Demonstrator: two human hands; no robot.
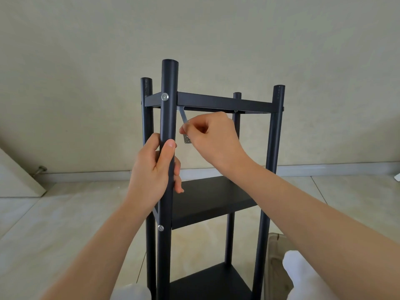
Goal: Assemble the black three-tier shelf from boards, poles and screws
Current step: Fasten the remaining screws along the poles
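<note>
A pale panel [19, 178] leans at the far left edge of the tiled floor [65, 224], near a small metal stub [40, 169] at the base of the wall [194, 29].

The black shelf [216, 200] stands upright on the floor in front of you, between your knees, with its three boards set among four poles. Your left hand [154, 169] is clamped round the nearest pole [167, 118], fingers wrapped behind it and thumb laid up its front. It grips about midway between the two silver screws on that pole: the upper screw [164, 96], where the top board [223, 102] meets the pole, and the lower screw [160, 228], level with the middle board [207, 198].

Just to the right of that pole, your right hand [213, 137] pinches a silver hex key [184, 118] between thumb and curled fingers. The key slants up and to the left from your hand to the underside of the top board, right beside the near pole; its lower tip shows below your fingers. The two hands are near each other but apart, with the pole between them.

The bottom board [212, 282] shows low between your knees, and a clear plastic bag [276, 247] lies on the floor by your right knee.
</note>
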